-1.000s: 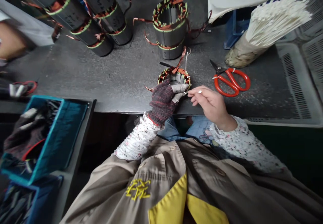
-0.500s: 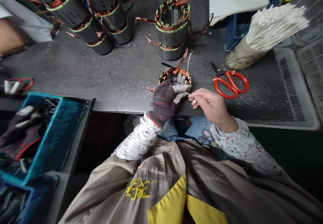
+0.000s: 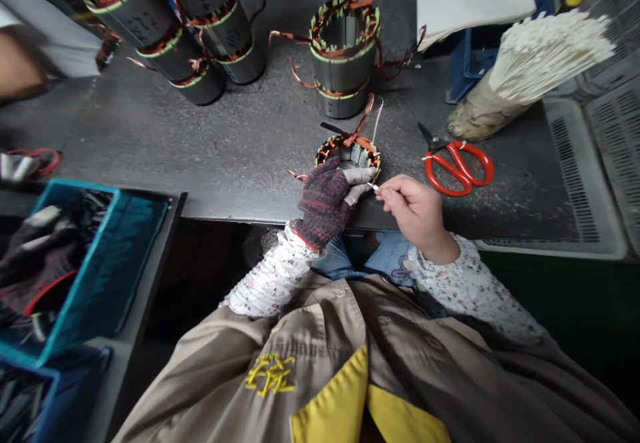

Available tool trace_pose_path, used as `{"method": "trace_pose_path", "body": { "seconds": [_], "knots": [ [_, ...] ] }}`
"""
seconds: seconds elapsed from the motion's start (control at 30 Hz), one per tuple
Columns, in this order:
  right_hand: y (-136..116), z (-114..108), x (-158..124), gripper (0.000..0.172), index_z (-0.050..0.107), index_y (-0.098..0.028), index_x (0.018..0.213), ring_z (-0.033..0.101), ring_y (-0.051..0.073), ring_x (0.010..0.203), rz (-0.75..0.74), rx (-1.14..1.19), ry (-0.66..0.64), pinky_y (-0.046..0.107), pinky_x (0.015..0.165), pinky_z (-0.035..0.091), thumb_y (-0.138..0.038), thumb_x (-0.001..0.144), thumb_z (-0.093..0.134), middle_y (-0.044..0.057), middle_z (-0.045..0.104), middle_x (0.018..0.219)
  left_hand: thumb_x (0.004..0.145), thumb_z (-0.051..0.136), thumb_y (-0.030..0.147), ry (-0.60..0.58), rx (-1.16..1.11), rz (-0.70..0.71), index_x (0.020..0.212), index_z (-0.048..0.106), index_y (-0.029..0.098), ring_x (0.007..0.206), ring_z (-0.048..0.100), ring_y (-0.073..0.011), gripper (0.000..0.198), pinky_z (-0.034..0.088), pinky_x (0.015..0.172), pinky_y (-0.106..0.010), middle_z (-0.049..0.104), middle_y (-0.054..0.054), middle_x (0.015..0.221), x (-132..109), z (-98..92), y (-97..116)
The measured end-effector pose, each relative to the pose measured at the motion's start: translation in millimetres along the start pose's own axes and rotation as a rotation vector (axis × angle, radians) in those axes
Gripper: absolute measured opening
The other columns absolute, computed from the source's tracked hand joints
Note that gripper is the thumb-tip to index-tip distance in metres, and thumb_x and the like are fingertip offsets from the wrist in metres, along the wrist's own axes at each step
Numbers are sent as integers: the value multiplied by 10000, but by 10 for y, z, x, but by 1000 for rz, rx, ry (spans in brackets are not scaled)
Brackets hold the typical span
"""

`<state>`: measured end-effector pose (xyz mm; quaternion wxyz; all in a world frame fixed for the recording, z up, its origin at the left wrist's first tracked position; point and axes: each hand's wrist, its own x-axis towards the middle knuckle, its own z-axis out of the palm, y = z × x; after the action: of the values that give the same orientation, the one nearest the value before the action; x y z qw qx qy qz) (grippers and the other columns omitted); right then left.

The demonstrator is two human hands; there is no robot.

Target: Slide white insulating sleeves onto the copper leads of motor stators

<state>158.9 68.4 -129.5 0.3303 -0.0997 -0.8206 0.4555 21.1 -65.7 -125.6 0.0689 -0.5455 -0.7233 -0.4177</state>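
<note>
My left hand [image 3: 326,196], in a dark knitted glove with pale fingertips, is closed on the near rim of a wound motor stator [image 3: 354,154] at the bench's front edge. Copper windings and green-yellow insulation ring its top. Copper leads [image 3: 363,118] and a black sleeve [image 3: 331,127] stick out at the back. A white tying cord [image 3: 378,122] rises in a loop from the far right of the rim. Its white end shows at the near right, pinched by the thumb and fingers of my bare right hand [image 3: 414,208].
Red-handled scissors [image 3: 459,165] lie to the right, before a bundle of white cords [image 3: 545,56]. Behind stand stacked stators [image 3: 343,70], with more stacks [image 3: 200,23] at left. A teal bin [image 3: 107,263] holds gloves. Someone's arm [image 3: 20,63] shows far left.
My right hand has shifted slightly, with a bit more white cord end showing at its fingertips. My left hand keeps its place on the stator.
</note>
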Motion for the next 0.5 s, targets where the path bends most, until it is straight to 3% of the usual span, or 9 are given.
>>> {"method": "trace_pose_path", "body": {
  "seconds": [0.17, 0.3, 0.4, 0.5],
  "knots": [
    [132, 97, 89, 244, 619, -213, 730, 550, 151, 606, -15, -186, 45, 295, 593, 434, -308, 952, 581, 18, 630, 688, 1042, 582, 325, -37, 13, 42, 1183, 743, 254, 1186, 725, -206, 226, 533, 1142, -448, 796, -51, 1159, 21, -32, -1],
    [138, 144, 141, 231, 556, -210, 690, 448, 125, 563, -25, -243, 88, 298, 551, 372, -296, 887, 640, 20, 597, 745, 1055, 564, 327, -41, 38, 98, 1185, 730, 250, 1118, 751, -196, 224, 527, 1140, -449, 804, -41, 1124, 11, -42, -17],
    [-1, 84, 147, 295, 505, -211, 652, 434, 133, 555, -76, -264, -25, 320, 543, 312, -299, 918, 601, 12, 536, 678, 1041, 570, 288, 7, 39, 161, 1189, 719, 224, 1118, 748, -206, 220, 531, 1125, -451, 800, -49, 1137, 3, -34, -25],
    [-236, -116, 132, 339, 478, -216, 636, 485, 152, 585, -108, -41, -147, 325, 561, 339, -261, 965, 543, 11, 518, 633, 1040, 573, 299, 16, 21, 155, 1164, 719, 209, 1156, 730, -208, 211, 555, 1077, -425, 784, -67, 1184, 13, -16, -17]
  ]
}}
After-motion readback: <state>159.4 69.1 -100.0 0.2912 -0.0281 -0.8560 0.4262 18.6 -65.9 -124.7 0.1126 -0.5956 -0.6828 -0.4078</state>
